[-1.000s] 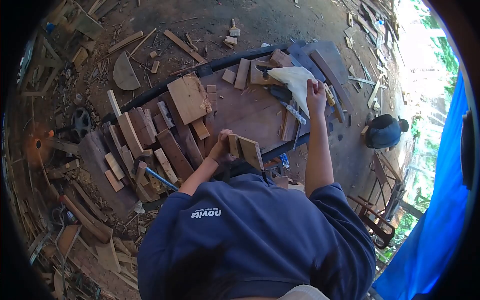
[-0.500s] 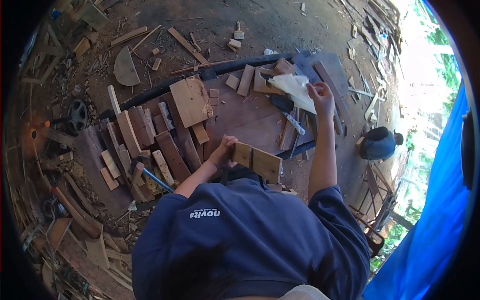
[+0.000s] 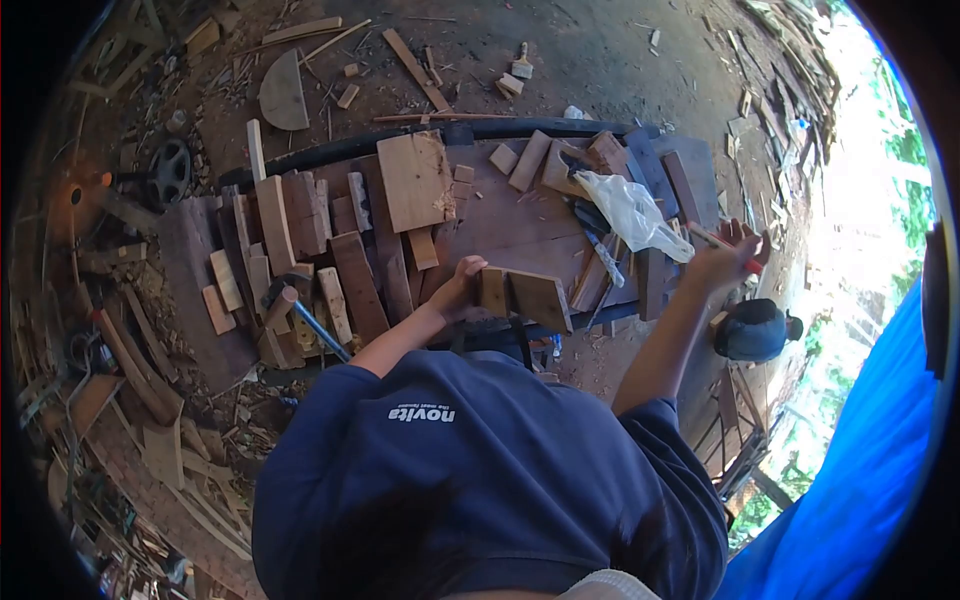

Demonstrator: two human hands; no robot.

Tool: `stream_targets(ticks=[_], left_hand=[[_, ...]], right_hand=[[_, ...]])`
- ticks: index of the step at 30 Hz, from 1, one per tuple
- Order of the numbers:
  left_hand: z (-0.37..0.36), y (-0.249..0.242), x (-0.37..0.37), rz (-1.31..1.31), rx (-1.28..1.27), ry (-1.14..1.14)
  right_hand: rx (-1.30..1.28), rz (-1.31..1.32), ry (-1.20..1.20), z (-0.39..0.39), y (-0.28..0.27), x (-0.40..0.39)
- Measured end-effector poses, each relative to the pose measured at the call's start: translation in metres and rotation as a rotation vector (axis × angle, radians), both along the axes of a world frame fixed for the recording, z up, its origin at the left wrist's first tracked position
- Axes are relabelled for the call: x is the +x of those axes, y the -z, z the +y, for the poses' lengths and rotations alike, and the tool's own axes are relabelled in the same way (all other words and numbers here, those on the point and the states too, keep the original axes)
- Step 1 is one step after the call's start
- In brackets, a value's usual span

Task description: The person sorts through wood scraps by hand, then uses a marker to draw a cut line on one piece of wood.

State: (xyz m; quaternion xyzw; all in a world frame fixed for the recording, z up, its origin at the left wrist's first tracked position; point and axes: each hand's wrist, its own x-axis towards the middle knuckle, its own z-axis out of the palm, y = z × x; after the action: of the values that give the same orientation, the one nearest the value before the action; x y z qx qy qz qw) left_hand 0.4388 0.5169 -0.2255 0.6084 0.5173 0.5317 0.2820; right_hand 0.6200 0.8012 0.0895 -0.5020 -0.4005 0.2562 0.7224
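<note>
My left hand (image 3: pixel 460 287) is closed on the end of a flat wooden piece (image 3: pixel 540 300), which has a dark gap or groove across it. This piece is held in front of my chest, over the near edge of the bench. My right hand (image 3: pixel 725 262) is raised off to the right, with its fingers closed round a slim red pencil-like tool (image 3: pixel 752 267); its exact kind is hard to make out. Just left of that hand, a crumpled clear plastic bag (image 3: pixel 635 212) lies over wood offcuts on the bench (image 3: pixel 510 235).
Several wooden blocks and strips cover the bench's left side, beside a square board (image 3: pixel 410 185). A hammer (image 3: pixel 288 297) with a blue handle lies near my left arm. Another person (image 3: pixel 755 330) crouches at right. A paintbrush (image 3: pixel 522 65) and scraps litter the ground.
My right hand has let go of the plastic bag, which now lies on the bench. It has moved right and down, holding a red tool. My left hand keeps the wooden piece.
</note>
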Motion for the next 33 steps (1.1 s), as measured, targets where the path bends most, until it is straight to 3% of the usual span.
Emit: stream_targets(ticks=[1,3,5,7,9,13,16,20,24,33], left_hand=[[0.001,-0.001,0.002,0.024,-0.002,-0.017],[0.005,0.002,0.009,0.04,-0.016,-0.052],[0.012,0.008,0.015,0.081,0.013,-0.061],[0.017,0.0,0.016,0.067,0.0,-0.049],[0.022,0.0,0.017,0.046,-0.003,-0.04],[0.032,-0.003,0.016,0.137,-0.026,-0.034],[0.038,-0.002,0.007,0.157,0.044,0.023],[0.038,-0.004,0.005,0.148,-0.019,0.157],[0.032,0.002,0.013,0.02,-0.015,0.089],[0.024,-0.006,0.009,0.101,-0.115,0.105]], right_hand=[[-0.081,-0.027,-0.105,-0.015,-0.016,-0.001],[-0.538,-0.496,-0.481,-0.044,-0.038,0.006],[-0.726,-0.924,-0.845,-0.089,-0.039,-0.009],[-0.695,-1.137,-1.038,-0.137,-0.032,-0.032],[-0.721,-1.17,-1.109,-0.161,-0.013,-0.031],[-0.851,-1.035,-0.995,-0.18,-0.014,-0.039],[-0.736,-0.913,-0.846,-0.178,-0.009,-0.047],[-0.713,-0.986,-0.798,-0.173,-0.002,-0.044],[-0.588,-1.033,-0.782,-0.185,0.0,-0.052],[-0.565,-1.124,-0.759,-0.21,-0.006,-0.055]])
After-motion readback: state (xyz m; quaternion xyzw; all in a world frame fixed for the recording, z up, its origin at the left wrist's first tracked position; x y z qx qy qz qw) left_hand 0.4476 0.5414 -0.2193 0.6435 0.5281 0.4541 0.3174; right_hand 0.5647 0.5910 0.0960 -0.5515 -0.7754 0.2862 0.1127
